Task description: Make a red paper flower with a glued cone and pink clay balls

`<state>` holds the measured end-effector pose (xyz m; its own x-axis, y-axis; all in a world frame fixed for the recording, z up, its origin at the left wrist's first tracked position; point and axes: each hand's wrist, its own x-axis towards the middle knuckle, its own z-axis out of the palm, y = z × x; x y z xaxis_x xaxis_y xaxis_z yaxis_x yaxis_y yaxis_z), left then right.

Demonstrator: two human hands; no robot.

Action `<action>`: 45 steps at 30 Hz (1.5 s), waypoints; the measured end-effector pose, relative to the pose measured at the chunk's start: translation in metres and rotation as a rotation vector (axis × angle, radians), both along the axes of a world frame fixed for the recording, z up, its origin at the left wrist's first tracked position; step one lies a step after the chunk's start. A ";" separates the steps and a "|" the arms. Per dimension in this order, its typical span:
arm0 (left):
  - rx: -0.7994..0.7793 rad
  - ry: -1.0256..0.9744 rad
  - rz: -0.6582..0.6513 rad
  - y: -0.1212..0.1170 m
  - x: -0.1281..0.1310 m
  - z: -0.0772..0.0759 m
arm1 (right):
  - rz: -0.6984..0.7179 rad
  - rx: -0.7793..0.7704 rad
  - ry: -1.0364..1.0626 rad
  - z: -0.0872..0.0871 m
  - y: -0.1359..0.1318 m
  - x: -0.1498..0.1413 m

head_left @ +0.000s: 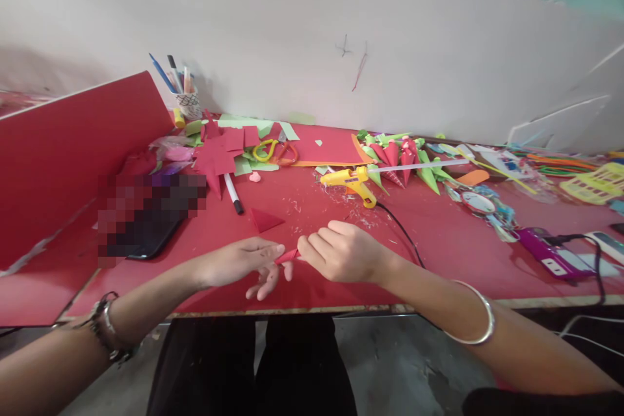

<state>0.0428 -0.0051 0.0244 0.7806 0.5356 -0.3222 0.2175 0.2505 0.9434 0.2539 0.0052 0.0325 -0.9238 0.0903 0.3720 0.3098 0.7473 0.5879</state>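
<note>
Between my two hands, over the front of the red table, is a small rolled piece of red paper (pixel 286 257). My left hand (pixel 253 263) pinches its left end between thumb and fingers, with the other fingers hanging loosely below. My right hand (pixel 341 250) is closed on the right end, which its curled fingers hide. Just beyond my left hand lies a red paper cone (pixel 266 220). A yellow glue gun (pixel 351 183) with a long glue stick in its back rests on its side farther off.
Red paper squares (pixel 227 146), scissors (pixel 277 151) and a marker (pixel 233 195) lie back left. Finished red and green cones (pixel 397 159) are heaped back right. A phone (pixel 153 234) is at left, a purple power strip (pixel 556 253) at right. The glue gun's cord (pixel 402 231) runs behind my right arm.
</note>
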 end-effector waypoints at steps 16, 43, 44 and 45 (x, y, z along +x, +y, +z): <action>0.077 0.132 -0.027 -0.014 -0.002 -0.005 | 0.198 0.071 0.023 0.001 -0.004 -0.001; 1.673 0.703 0.008 -0.018 0.005 -0.002 | -0.132 -0.362 -0.013 -0.002 -0.009 -0.006; 1.558 0.715 0.034 -0.018 0.005 0.000 | -0.132 -0.305 -0.008 -0.001 -0.010 -0.005; 1.402 0.701 0.055 -0.018 0.004 0.003 | -0.125 -0.241 -0.006 0.000 -0.010 -0.005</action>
<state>0.0470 -0.0229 0.0274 0.6647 0.7295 0.1612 0.7162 -0.6836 0.1408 0.2493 -0.0051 0.0329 -0.9020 0.2893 0.3205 0.4056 0.8220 0.3998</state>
